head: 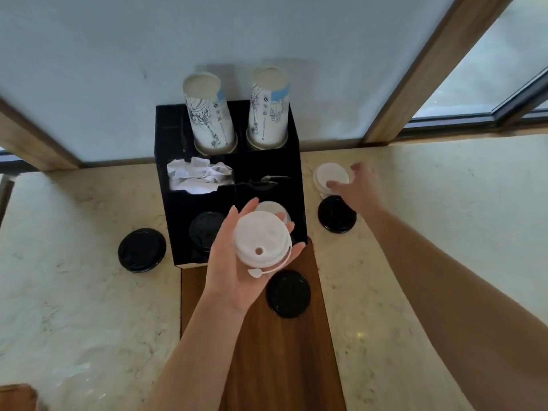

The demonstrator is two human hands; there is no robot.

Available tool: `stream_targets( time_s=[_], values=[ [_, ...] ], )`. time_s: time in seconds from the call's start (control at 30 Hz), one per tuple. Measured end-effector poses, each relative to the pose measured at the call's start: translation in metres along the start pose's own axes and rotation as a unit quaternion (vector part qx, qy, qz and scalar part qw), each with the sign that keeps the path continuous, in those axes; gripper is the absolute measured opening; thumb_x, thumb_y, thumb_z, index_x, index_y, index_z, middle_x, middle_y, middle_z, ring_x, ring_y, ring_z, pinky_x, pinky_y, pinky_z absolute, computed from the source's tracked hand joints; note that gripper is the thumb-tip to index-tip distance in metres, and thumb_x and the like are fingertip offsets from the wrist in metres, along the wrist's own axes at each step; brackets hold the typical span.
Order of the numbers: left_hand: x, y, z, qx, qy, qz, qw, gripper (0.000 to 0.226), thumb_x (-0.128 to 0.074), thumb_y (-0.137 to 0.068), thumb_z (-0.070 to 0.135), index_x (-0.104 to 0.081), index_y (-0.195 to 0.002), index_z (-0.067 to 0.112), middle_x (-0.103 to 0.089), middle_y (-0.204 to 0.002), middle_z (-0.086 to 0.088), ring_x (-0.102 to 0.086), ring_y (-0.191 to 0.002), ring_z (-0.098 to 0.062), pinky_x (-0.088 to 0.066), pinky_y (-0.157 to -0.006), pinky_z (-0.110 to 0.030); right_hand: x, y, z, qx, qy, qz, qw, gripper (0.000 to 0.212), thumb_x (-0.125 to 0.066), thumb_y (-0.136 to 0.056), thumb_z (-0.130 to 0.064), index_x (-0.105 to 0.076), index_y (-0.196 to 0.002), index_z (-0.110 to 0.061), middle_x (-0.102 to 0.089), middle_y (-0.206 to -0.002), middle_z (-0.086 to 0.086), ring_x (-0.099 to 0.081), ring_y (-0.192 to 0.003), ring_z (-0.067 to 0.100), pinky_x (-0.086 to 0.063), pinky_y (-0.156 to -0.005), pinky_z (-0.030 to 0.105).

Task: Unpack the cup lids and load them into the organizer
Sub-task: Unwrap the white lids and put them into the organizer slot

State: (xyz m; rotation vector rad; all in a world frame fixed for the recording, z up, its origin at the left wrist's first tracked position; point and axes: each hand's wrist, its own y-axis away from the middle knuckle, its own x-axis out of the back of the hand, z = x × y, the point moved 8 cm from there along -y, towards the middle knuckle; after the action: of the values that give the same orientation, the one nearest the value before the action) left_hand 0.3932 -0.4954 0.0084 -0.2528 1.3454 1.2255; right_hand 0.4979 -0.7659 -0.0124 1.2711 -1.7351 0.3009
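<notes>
Marble counter (74, 292), wood strip (267, 351), window frame (430, 69).
</notes>
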Motion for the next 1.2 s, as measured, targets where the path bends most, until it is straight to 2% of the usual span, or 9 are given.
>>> stream_targets(
  time_s=[0.17, 0.47, 0.6, 0.7, 0.87, 0.97, 1.07, 1.17, 1.2],
  values=[
    [0.004, -0.013, -0.008, 0.030, 0.050, 0.016, 0.998, 0.054, -0.057, -0.095, 0.059, -0.071, -0.131, 0.021, -0.067, -0.134, -0.024, -0.065, -0.121, -0.044, -0.054, -0.092, -0.061, -0.029, -0.028, -0.002, 0.008, 0.138, -0.026, 0.990, 0.113, -0.081, -0.068, -0.065, -0.026, -0.152, -0.014, -0.042, -0.151, 0.012, -0.035, -0.140, 0.037, -0.034, -0.110, 0.058],
    [0.021, -0.023, -0.010, 0.035, 0.015, 0.042, 0.998, 0.052, -0.046, -0.100, 0.057, -0.072, -0.129, 0.022, -0.067, -0.135, -0.021, -0.068, -0.119, -0.038, -0.057, -0.091, -0.052, -0.037, -0.037, -0.003, 0.064, 0.108, 0.056, 0.990, 0.090, -0.075, -0.078, -0.058, -0.037, -0.146, -0.013, -0.055, -0.139, 0.013, -0.043, -0.132, 0.036, -0.036, -0.107, 0.054],
    [0.021, -0.017, -0.011, 0.039, 0.022, 0.062, 0.997, 0.051, -0.049, -0.100, 0.057, -0.074, -0.126, 0.021, -0.067, -0.134, -0.022, -0.068, -0.118, -0.040, -0.057, -0.089, -0.053, -0.013, -0.022, -0.009, 0.049, -0.044, 0.102, 0.993, 0.097, -0.074, -0.075, -0.065, -0.036, -0.149, -0.014, -0.055, -0.140, 0.008, -0.047, -0.131, 0.030, -0.043, -0.108, 0.052],
    [0.015, -0.008, -0.007, 0.025, 0.026, 0.067, 0.997, 0.050, -0.051, -0.099, 0.056, -0.076, -0.123, 0.019, -0.070, -0.128, -0.023, -0.071, -0.113, -0.041, -0.057, -0.087, -0.055, 0.014, 0.024, -0.024, 0.047, -0.264, 0.111, 0.957, 0.096, -0.076, -0.070, -0.070, -0.041, -0.145, -0.023, -0.060, -0.130, -0.004, -0.063, -0.114, 0.013, -0.060, -0.090, 0.034],
    [0.008, 0.011, -0.010, 0.026, 0.005, 0.077, 0.997, 0.055, -0.043, -0.101, 0.059, -0.072, -0.128, 0.021, -0.072, -0.126, -0.021, -0.068, -0.116, -0.041, -0.057, -0.090, -0.059, 0.008, 0.160, -0.078, 0.214, -0.273, 0.006, 0.938, 0.068, -0.071, -0.077, -0.068, -0.050, -0.133, -0.035, -0.060, -0.126, -0.018, -0.062, -0.113, 0.004, -0.057, -0.083, 0.019],
    [0.006, 0.026, -0.011, 0.027, -0.012, 0.072, 0.997, 0.063, -0.048, -0.100, 0.058, -0.061, -0.141, 0.013, -0.071, -0.127, -0.022, -0.072, -0.111, -0.040, -0.061, -0.082, -0.051, -0.015, 0.213, -0.091, 0.271, -0.192, -0.068, 0.941, 0.072, -0.073, -0.076, -0.063, -0.047, -0.138, -0.037, -0.054, -0.130, -0.021, -0.056, -0.118, 0.006, -0.058, -0.086, 0.026],
    [0.004, 0.039, -0.014, 0.028, -0.033, 0.068, 0.997, 0.065, -0.051, -0.100, 0.056, -0.061, -0.140, 0.006, -0.073, -0.121, -0.021, -0.074, -0.105, -0.036, -0.061, -0.083, -0.047, -0.019, 0.232, -0.090, 0.256, -0.144, -0.059, 0.954, 0.078, -0.070, -0.072, -0.069, -0.043, -0.139, -0.041, -0.049, -0.130, -0.020, -0.050, -0.119, 0.006, -0.058, -0.088, 0.036],
    [0.006, 0.046, -0.018, 0.029, -0.029, 0.075, 0.996, 0.063, -0.050, -0.100, 0.057, -0.063, -0.139, 0.008, -0.071, -0.125, -0.020, -0.072, -0.110, -0.036, -0.060, -0.086, -0.047, -0.016, 0.251, -0.116, 0.324, -0.190, -0.043, 0.926, 0.065, -0.075, -0.082, -0.033, -0.052, -0.138, -0.010, -0.056, -0.130, 0.018, -0.035, -0.135, 0.039, -0.061, -0.060, 0.043],
    [0.006, 0.046, -0.019, 0.030, -0.026, 0.079, 0.996, 0.064, -0.050, -0.100, 0.058, -0.061, -0.141, 0.010, -0.069, -0.130, -0.020, -0.069, -0.116, -0.036, -0.060, -0.088, -0.047, -0.019, 0.254, -0.119, 0.343, -0.194, -0.043, 0.918, 0.060, -0.074, -0.083, -0.021, -0.053, -0.137, -0.005, -0.057, -0.126, 0.027, -0.029, -0.134, 0.050, -0.035, -0.025, 0.032]
  ],
)
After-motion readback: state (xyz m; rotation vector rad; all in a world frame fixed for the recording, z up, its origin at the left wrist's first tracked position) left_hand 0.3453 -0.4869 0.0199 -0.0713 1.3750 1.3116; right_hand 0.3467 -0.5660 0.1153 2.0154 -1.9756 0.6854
